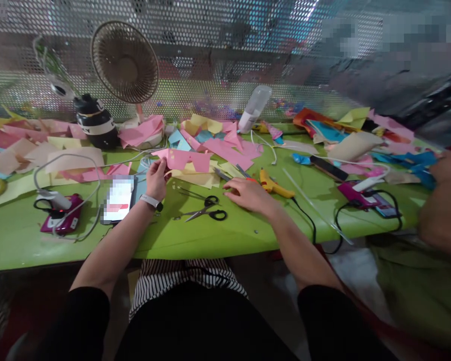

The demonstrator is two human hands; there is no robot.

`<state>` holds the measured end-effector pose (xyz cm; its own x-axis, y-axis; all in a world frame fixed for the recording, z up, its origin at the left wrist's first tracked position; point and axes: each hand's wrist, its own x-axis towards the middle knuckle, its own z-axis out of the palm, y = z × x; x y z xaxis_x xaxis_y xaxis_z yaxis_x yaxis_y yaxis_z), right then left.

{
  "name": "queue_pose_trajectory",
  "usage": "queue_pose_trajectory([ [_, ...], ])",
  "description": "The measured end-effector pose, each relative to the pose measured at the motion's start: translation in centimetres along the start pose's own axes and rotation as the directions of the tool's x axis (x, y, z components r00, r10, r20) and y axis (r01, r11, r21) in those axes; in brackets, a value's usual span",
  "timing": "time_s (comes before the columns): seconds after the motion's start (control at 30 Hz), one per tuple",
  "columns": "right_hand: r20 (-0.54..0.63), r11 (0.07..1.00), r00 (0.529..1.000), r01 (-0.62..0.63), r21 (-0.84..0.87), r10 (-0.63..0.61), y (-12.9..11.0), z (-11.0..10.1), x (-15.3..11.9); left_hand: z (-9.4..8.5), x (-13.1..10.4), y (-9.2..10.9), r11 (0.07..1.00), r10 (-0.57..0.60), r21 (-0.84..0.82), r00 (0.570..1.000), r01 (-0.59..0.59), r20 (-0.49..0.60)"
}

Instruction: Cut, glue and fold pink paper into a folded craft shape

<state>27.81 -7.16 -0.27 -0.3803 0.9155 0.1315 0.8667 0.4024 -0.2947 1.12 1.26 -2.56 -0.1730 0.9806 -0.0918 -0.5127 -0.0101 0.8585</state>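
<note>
My left hand (158, 179), with a watch on its wrist, pinches the left end of a pink paper strip (190, 160) with notches cut in its lower edge. The strip is held up above yellow paper scraps. My right hand (246, 193) rests low over the green table, palm down, fingers slightly apart and holding nothing I can see. Grey blades (221, 174) and a red handle part (251, 180) show just beyond its fingers. Black-handled scissors (206, 214) lie spread between my hands, beside a thin dark pointed tool (193, 193). A yellow glue gun (274, 186) lies right of my right hand.
Coloured paper scraps (233, 150) cover the back of the green table (210, 243). A phone (118, 199) and purple power strip (69, 215) lie left. Behind stand a fan (125, 62), black jar (95, 123) and bottle (254, 108). Another person's arm (443, 195) is at right.
</note>
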Motion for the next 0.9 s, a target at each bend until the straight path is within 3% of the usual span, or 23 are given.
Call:
queue_pose_trajectory([
  [0.23,-0.114,0.979,0.975,-0.196,-0.054,0.188,2.5,-2.7,-0.7,0.0,0.3,-0.1,0.999,0.034,-0.017,0.999,-0.034,-0.002],
  [0.43,-0.135,0.942,0.952,-0.296,-0.156,0.276,3.7,-2.4,-1.2,0.0,0.4,-0.1,1.0,0.026,-0.016,1.0,-0.026,-0.009],
  [0.7,-0.032,0.958,0.976,-0.216,-0.189,0.214,4.2,-1.4,-2.0,0.0,0.3,0.0,1.0,0.021,-0.01,1.0,-0.021,-0.004],
  [0.9,0.014,0.996,0.996,-0.088,0.016,0.088,0.9,0.1,-1.2,0.2,0.2,-0.3,1.0,0.021,-0.006,1.0,-0.021,-0.017],
])
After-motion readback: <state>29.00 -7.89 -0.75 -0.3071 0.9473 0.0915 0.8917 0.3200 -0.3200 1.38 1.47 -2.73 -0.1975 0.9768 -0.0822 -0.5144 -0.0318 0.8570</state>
